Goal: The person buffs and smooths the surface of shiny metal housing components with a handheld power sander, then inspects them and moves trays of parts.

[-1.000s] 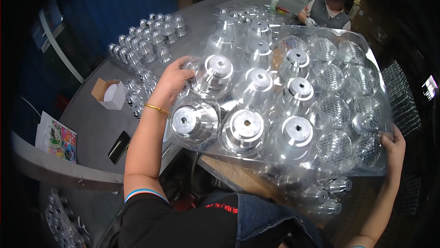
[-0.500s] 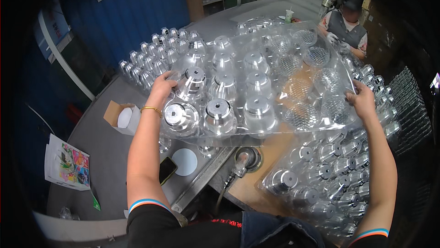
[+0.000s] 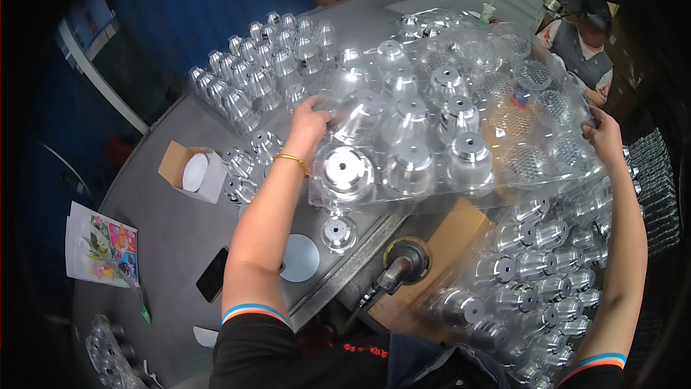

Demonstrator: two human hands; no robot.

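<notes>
A clear plastic blister tray (image 3: 504, 180) holding several shiny metal reflector cups (image 3: 412, 167) is lifted above the grey table. My left hand (image 3: 308, 120) grips its left edge. My right hand (image 3: 603, 138) grips its right edge. The tray's right half has empty dimpled pockets. A gold bangle sits on my left wrist.
Another tray of metal cups (image 3: 547, 267) lies low on the right. More cups (image 3: 259, 72) stand at the table's far left. A small cardboard box (image 3: 193, 172), a phone (image 3: 212, 274), a round disc (image 3: 300, 258), a loose cup (image 3: 338, 233) and an air tool (image 3: 394, 274) lie below. Another person (image 3: 586, 47) sits far right.
The tray has moved away from me and upward, both hands still on its edges. The lower tray, disc and air tool have come into view under it.
</notes>
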